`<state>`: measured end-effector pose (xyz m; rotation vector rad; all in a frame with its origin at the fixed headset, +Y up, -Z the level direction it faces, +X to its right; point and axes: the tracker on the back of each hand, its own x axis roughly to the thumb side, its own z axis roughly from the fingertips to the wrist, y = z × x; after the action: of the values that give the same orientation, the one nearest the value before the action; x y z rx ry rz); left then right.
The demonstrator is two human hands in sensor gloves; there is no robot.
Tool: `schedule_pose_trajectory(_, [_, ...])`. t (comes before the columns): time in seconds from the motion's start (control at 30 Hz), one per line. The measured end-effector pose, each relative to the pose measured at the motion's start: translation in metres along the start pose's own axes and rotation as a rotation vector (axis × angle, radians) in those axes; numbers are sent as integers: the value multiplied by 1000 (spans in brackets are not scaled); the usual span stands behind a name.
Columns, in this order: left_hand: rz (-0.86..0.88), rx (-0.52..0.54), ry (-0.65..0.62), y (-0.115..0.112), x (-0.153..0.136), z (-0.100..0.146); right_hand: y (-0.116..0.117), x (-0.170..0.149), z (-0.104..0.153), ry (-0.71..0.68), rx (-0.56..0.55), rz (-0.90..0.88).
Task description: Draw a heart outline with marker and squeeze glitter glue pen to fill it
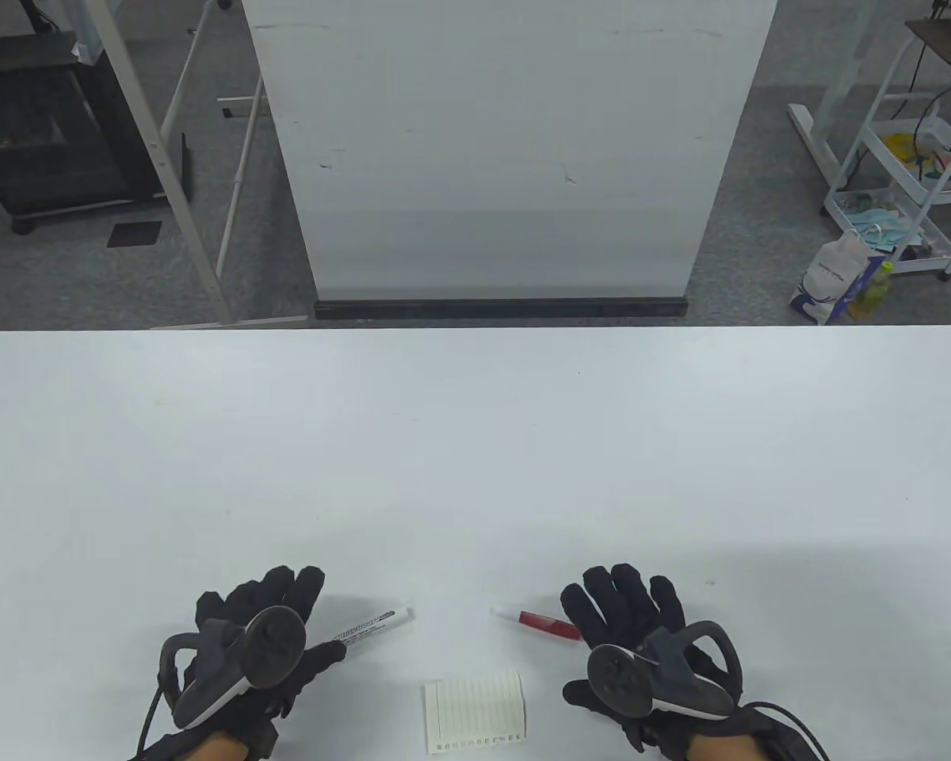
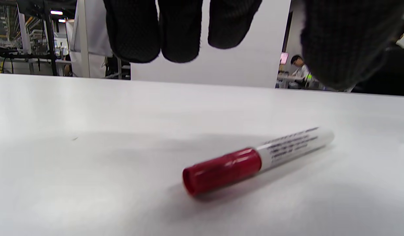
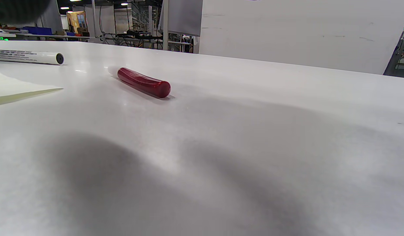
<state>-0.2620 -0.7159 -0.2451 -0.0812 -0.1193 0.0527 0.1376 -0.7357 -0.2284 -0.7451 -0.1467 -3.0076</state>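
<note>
the white table (image 1: 475, 444) carries three task things near its front edge, and the lined paper sheet (image 1: 474, 711) serves here as the landmark. the sheet lies flat, small and pale, with ruled lines and a row of marks along its near edge.

up and to the left of the sheet lies the marker (image 1: 371, 625), white barrel with black print, its red cap end tucked under the left hand (image 1: 261, 642). the left wrist view shows the marker (image 2: 257, 160) lying flat on the table with the red cap on, and the gloved fingers (image 2: 180, 31) hanging above it, apart from it, loosely straight. that hand hovers with fingers relaxed and spread, holding nothing.

up and to the right of the sheet lies the glitter glue pen (image 1: 540, 621), a small clear tube filled with red glue, its white tip pointing toward the marker. its far end sits just beside the fingers of the right hand (image 1: 642, 642), which lies spread, palm down, gripping nothing. in the right wrist view the glue pen (image 3: 143, 82) rests on the table by itself, with the marker's butt end (image 3: 28, 56) and a corner of the sheet (image 3: 21, 88) beyond it.

nothing is drawn on the sheet.
</note>
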Motion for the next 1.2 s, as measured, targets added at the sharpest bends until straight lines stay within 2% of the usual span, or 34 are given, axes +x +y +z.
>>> schedule_pose_trajectory(0.2, [-23, -190, 49, -18, -3, -12, 0, 0, 1, 1, -4, 16])
schedule_pose_trajectory(0.33, [-50, -236, 65, -28, -5, -18, 0, 1, 1, 1, -4, 13])
schedule_pose_trajectory(0.67, [-68, -185, 48, -32, -3, -23, 3, 3, 0, -1, 15, 17])
schedule_pose_trajectory(1.03, [-61, -108, -40, -32, 0, -25, 2, 13, -2, -27, 1, -19])
schedule_pose_trajectory(1.2, [-33, -45, -104, -23, 12, -19, -3, 21, -2, -51, -16, -72])
